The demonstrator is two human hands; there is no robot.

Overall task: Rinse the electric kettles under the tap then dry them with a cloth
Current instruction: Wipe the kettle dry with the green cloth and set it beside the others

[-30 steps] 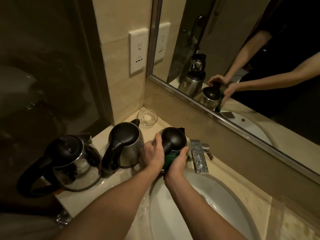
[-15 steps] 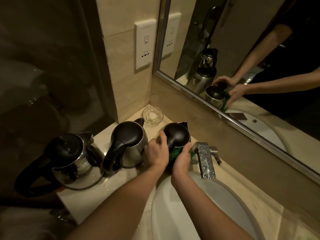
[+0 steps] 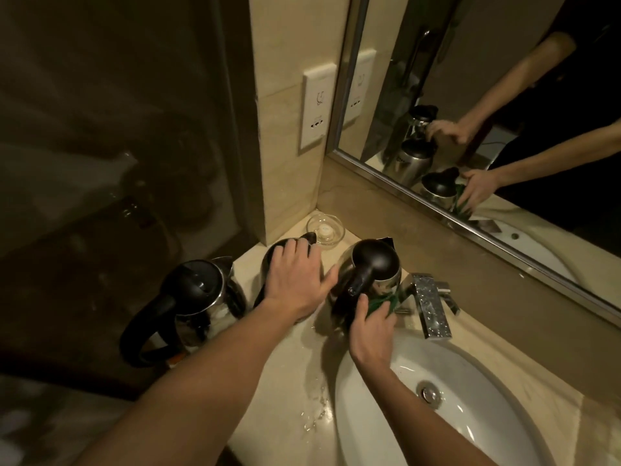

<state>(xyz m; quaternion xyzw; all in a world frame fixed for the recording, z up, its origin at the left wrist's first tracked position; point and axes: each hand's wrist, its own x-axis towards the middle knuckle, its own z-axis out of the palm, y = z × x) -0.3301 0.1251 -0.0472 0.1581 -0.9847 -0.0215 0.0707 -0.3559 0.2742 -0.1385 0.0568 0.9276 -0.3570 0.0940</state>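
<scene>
Right grip [image 3: 371, 326] on cloth [image 3: 383, 302]; three kettles [image 3: 198, 290] [image 3: 270, 264] [image 3: 373, 264]

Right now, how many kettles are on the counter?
3: the left kettle, the middle kettle under the left hand, the right kettle by the tap, where the right hand holds a cloth. Mirror copies excluded.

Before you, three electric kettles, left kettle [image 3: 195, 290], middle kettle [image 3: 311, 237], right kettle [image 3: 373, 264], one green cloth [image 3: 383, 302], one tap [image 3: 431, 307], one basin [image 3: 470, 415], one glass dish [image 3: 325, 228], one socket plate [image 3: 315, 111], one mirror [image 3: 504, 95], your two hands, left hand [image 3: 295, 284], right hand [image 3: 369, 334]
</scene>
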